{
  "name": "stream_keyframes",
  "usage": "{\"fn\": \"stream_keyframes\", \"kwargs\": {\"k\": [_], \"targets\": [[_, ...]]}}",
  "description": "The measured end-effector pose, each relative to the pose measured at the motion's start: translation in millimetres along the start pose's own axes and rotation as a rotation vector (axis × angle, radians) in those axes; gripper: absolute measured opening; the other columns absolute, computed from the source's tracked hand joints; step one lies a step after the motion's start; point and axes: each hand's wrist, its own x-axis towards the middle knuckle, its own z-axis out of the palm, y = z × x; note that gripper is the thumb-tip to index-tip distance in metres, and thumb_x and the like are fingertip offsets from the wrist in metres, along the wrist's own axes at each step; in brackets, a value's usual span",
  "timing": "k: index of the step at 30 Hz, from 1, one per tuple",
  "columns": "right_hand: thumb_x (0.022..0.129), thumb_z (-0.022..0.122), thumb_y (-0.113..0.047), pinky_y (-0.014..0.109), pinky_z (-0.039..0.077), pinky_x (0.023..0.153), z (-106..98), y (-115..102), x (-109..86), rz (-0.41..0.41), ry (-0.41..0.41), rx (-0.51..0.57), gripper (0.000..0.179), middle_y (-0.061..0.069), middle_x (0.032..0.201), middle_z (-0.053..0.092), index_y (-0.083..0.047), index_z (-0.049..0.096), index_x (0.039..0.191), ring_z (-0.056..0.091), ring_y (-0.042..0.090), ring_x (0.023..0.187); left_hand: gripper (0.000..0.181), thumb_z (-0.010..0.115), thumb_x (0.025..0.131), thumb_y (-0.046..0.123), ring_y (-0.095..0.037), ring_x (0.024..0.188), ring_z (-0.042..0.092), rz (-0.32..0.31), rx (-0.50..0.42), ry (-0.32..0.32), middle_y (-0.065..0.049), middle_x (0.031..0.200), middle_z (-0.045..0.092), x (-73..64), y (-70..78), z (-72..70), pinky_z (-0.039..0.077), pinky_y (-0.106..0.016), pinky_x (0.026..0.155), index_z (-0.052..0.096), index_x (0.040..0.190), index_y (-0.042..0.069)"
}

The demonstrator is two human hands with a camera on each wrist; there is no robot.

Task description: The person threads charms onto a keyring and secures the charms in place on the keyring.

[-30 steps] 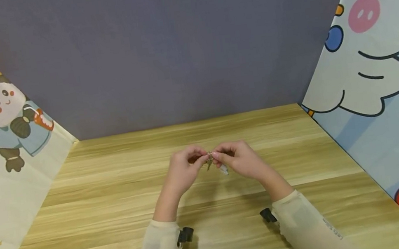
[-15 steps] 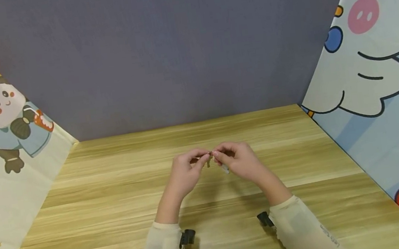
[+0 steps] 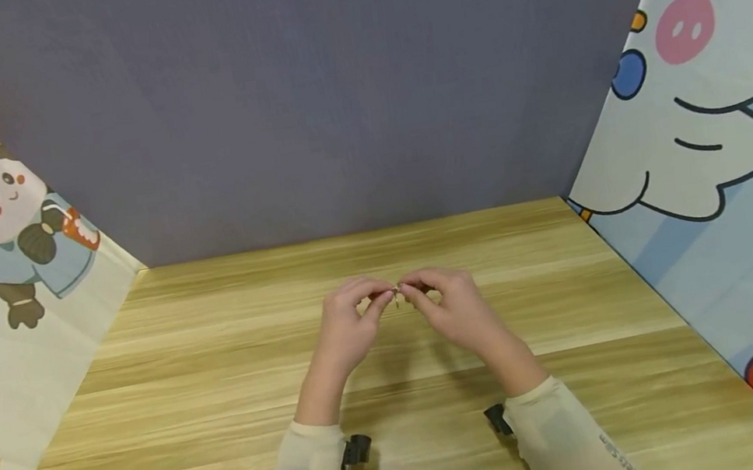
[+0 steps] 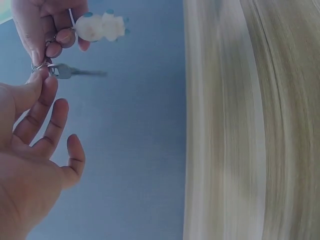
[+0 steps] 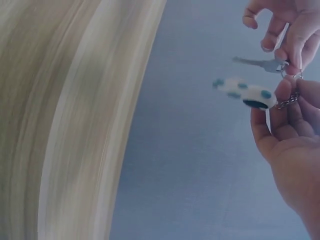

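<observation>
Key ring [image 3: 396, 290] – pinched by L hand [image 3: 348, 326] & R hand [image 3: 458, 311] fingertips – above wood tbl [image 3: 209, 365], grey wall [image 3: 345, 98] behind, cartoon panels [image 3: 705, 93] flanking.

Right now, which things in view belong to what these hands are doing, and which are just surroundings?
Part of the job:
left hand and right hand, pinching at the key ring
key
chain
white charm with teal spots

Just surroundings:
wooden table
grey backdrop
left cartoon panel
right cartoon panel
</observation>
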Motion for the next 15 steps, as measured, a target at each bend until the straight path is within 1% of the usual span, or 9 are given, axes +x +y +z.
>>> {"fn": "stream_keyframes", "kwargs": {"k": [3, 7, 11, 13, 15], "targets": [[0.105, 0.068, -0.015, 0.035, 0.061, 0.078, 0.1, -0.6, -0.1, -0.001, -0.006, 0.017, 0.017, 0.007, 0.099, 0.080, -0.005, 0.079, 0.114, 0.072, 0.015, 0.086, 0.010, 0.072, 0.101, 0.010, -0.017, 0.095, 0.072, 0.002, 0.003, 0.015, -0.004, 0.101, 0.080, -0.6, -0.5, -0.3, 0.062, -0.037, 0.085, 0.082, 0.105, 0.009], [0.105, 0.069, -0.015, 0.038, 0.062, 0.082, -0.2, -2.3, -0.1, 0.044, -0.016, 0.073, 0.017, 0.009, 0.100, 0.081, -0.006, 0.079, 0.115, 0.073, 0.017, 0.086, 0.010, 0.072, 0.101, 0.010, -0.017, 0.095, 0.071, -0.016, -0.005, 0.023, -0.004, 0.099, 0.079, -1.4, -1.9, -0.4, 0.061, -0.040, 0.086, 0.082, 0.104, 0.009], [0.105, 0.069, -0.016, 0.040, 0.062, 0.087, 0.1, -3.2, -0.6, 0.100, -0.021, 0.132, 0.017, 0.009, 0.100, 0.081, -0.007, 0.080, 0.115, 0.073, 0.017, 0.087, 0.009, 0.073, 0.100, 0.011, -0.016, 0.093, 0.069, -0.055, -0.042, 0.030, -0.004, 0.096, 0.079, -1.8, -3.2, -0.6, 0.059, -0.046, 0.089, 0.082, 0.102, 0.010], [0.104, 0.070, -0.016, 0.042, 0.062, 0.086, 0.2, -3.7, -1.0, 0.126, -0.023, 0.166, 0.017, 0.011, 0.099, 0.081, -0.008, 0.080, 0.114, 0.072, 0.016, 0.086, 0.009, 0.074, 0.100, 0.011, -0.016, 0.091, 0.068, -0.085, -0.075, 0.035, -0.003, 0.095, 0.080, -1.4, -3.6, -0.5, 0.057, -0.045, 0.089, 0.083, 0.101, 0.010], [0.104, 0.070, -0.017, 0.040, 0.062, 0.085, 0.5, -3.9, -1.4, 0.148, -0.024, 0.200, 0.017, 0.012, 0.099, 0.081, -0.008, 0.081, 0.114, 0.072, 0.016, 0.086, 0.009, 0.075, 0.099, 0.012, -0.017, 0.090, 0.069, -0.109, -0.110, 0.041, -0.004, 0.096, 0.081, -0.9, -4.2, -0.3, 0.055, -0.043, 0.090, 0.083, 0.101, 0.011]]}}
